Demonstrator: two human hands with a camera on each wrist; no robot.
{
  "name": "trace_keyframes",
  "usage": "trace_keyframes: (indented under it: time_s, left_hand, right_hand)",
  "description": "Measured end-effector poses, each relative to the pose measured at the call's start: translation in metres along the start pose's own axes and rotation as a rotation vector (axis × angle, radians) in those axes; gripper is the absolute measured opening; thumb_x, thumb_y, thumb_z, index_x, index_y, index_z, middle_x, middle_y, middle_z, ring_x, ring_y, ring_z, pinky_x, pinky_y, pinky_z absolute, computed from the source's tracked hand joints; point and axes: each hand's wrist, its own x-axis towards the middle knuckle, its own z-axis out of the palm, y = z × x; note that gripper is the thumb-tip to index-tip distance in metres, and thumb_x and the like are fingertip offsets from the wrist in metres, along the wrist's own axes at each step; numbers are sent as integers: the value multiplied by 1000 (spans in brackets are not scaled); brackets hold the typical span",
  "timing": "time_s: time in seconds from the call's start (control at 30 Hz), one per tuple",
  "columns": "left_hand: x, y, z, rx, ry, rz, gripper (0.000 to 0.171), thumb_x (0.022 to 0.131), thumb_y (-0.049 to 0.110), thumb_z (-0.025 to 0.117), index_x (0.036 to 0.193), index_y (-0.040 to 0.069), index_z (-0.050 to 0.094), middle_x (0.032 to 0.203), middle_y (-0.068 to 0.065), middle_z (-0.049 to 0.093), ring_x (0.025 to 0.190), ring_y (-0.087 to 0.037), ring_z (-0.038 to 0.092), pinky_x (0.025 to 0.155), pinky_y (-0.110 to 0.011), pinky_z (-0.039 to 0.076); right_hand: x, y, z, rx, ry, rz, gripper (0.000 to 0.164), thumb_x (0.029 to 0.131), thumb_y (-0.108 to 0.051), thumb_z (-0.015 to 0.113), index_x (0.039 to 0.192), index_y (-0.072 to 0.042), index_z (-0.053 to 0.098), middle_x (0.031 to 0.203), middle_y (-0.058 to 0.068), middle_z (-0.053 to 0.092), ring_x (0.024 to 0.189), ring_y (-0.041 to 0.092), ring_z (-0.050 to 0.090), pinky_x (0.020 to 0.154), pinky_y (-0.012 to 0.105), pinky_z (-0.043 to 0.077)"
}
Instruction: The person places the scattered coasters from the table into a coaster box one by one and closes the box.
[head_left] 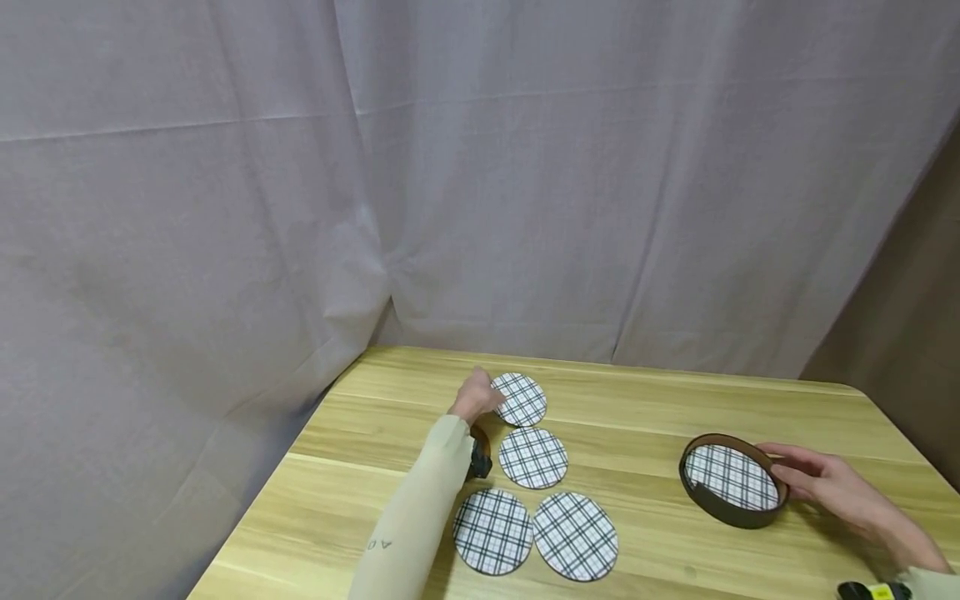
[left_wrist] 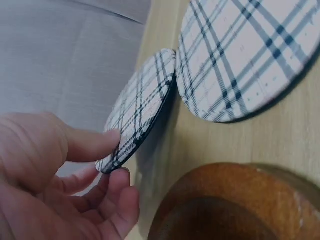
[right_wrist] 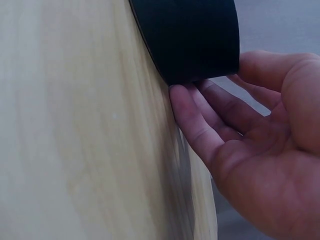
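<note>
My left hand (head_left: pixel 476 397) pinches the edge of the farthest plaid coaster (head_left: pixel 522 400), thumb on top and fingers beneath. In the left wrist view that coaster (left_wrist: pixel 142 107) is tilted, its near edge raised off the table. Another plaid coaster (head_left: pixel 533 457) lies flat just nearer. At the right, my right hand (head_left: pixel 832 487) grips the side of a round, dark brown coaster holder (head_left: pixel 738 515), with a plaid coaster (head_left: pixel 731 477) inside it. The right wrist view shows the thumb and fingers at the holder's dark outer wall (right_wrist: pixel 192 40).
Two more plaid coasters (head_left: pixel 492 532) lie side by side at the front. A round brown wooden piece (left_wrist: pixel 215 180) sits under my left wrist, mostly hidden by the arm in the head view. Grey curtain (head_left: pixel 510 208) hangs behind the wooden table (head_left: pixel 637 408).
</note>
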Motion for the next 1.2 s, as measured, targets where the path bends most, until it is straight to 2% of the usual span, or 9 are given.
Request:
trace_keyframes:
  time_s: [0.13, 0.27, 0.37, 0.5, 0.63, 0.77, 0.87, 1.0, 1.2]
  left_hand:
    - [-1, 1, -3, -26, 22, 44, 37, 89, 3, 59, 124, 3, 49, 116, -17, 60, 76, -22, 52, 60, -28, 45]
    - [-1, 3, -4, -82, 45, 63, 34, 91, 4, 51, 124, 6, 53, 116, -16, 62, 71, -19, 50, 58, -27, 41]
    - [-1, 6, -4, -148, 63, 75, 33, 91, 5, 50, 124, 6, 56, 117, -17, 64, 66, -18, 57, 57, -27, 46]
    - [-1, 10, -3, -233, 60, 87, 35, 91, 5, 49, 126, 3, 57, 114, -18, 64, 65, -22, 65, 61, -32, 57]
    - [-4, 16, -3, -299, 51, 111, 36, 93, 4, 46, 127, 1, 57, 105, -15, 64, 68, -20, 62, 70, -41, 60]
    - [-7, 20, -1, -345, 73, 146, 33, 93, 2, 46, 124, 0, 58, 97, -13, 63, 72, -18, 60, 72, -45, 60]
    - [-11, 23, 3, -383, 89, 157, 31, 92, 0, 48, 121, -1, 59, 90, -10, 60, 69, -17, 59, 69, -45, 61]
    - [-17, 27, 9, -439, 78, 159, 29, 93, 0, 50, 121, -2, 59, 85, -6, 55, 62, -14, 55, 66, -42, 61]
    - [-24, 34, 18, -487, 68, 152, 29, 93, 0, 51, 121, -1, 60, 83, -3, 52, 57, -11, 51, 54, -29, 57]
  right_hand:
    - [0, 0, 0, 3, 1, -5, 47, 102, -18, 54, 142, 5, 43, 107, -36, 56, 98, -13, 57, 76, 17, 55]
    - [0, -1, 0, -10, 3, -3, 48, 102, -19, 53, 142, 5, 43, 107, -36, 56, 97, -13, 57, 75, 17, 54]
    - [0, -2, 0, -19, 5, 2, 48, 102, -20, 53, 142, 5, 43, 107, -36, 56, 97, -12, 57, 75, 18, 54]
    - [0, -2, 1, -23, 7, 11, 49, 102, -21, 53, 141, 6, 43, 106, -36, 56, 96, -12, 57, 75, 18, 54]
    - [1, -2, 1, -20, -3, 28, 51, 102, -22, 53, 143, 6, 41, 106, -36, 55, 97, -12, 57, 76, 18, 54]
    - [2, -3, 1, -13, -7, 27, 51, 102, -22, 53, 143, 6, 41, 106, -35, 56, 97, -12, 57, 76, 18, 54]
    - [2, -3, 0, -10, -5, 24, 50, 102, -21, 53, 142, 6, 41, 106, -35, 56, 97, -11, 57, 76, 18, 54]
    - [2, -3, 0, -9, 0, 19, 49, 102, -21, 53, 142, 5, 42, 106, -35, 57, 96, -11, 57, 75, 18, 54]
    - [2, -3, 1, -23, 7, 10, 48, 102, -21, 53, 141, 5, 44, 106, -35, 57, 96, -11, 58, 75, 18, 54]
